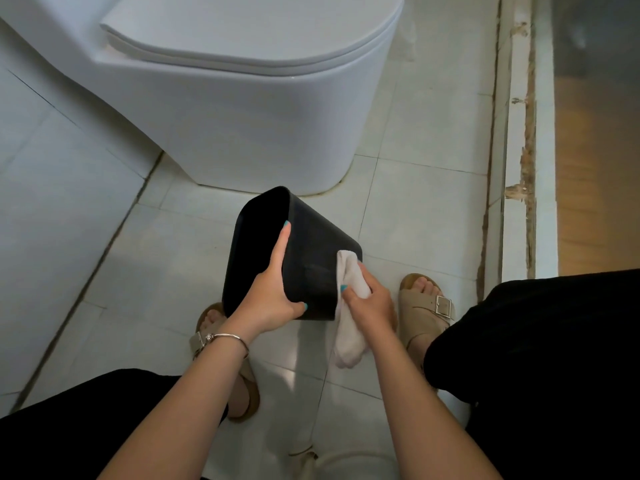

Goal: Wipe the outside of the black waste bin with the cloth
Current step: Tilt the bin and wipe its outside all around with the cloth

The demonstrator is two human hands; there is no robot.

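Left hand (273,296) grips the black waste bin (311,261) at its rim. Its fingers reach up along the inside of the open mouth, and the thumb curls under the outside wall. The nails are painted teal. A thin silver bracelet (227,338) sits on this wrist. The bin is lifted off the floor and tipped on its side. Its open mouth faces left and its bottom points to the right. It hangs low, in front of the white toilet (242,109), whose lid is down.

Next comes the white cloth (349,306). Its top end is pressed flat on the bin's outside wall, near the bottom edge. The rest of the cloth hangs down loose below the bin.

Right hand (372,299) is closed around the cloth. The fingers wrap over it and the thumb pinches it from the left side, right beside the bin's wall.

Under the hands is a pale tiled floor (415,209). Two feet in tan sandals stand on it, the left sandal (242,382) partly hidden by the arm, the right sandal (427,306) just right of the cloth. Black trousers (554,358) cover both knees. Far right runs a worn, chipped door sill (519,168).
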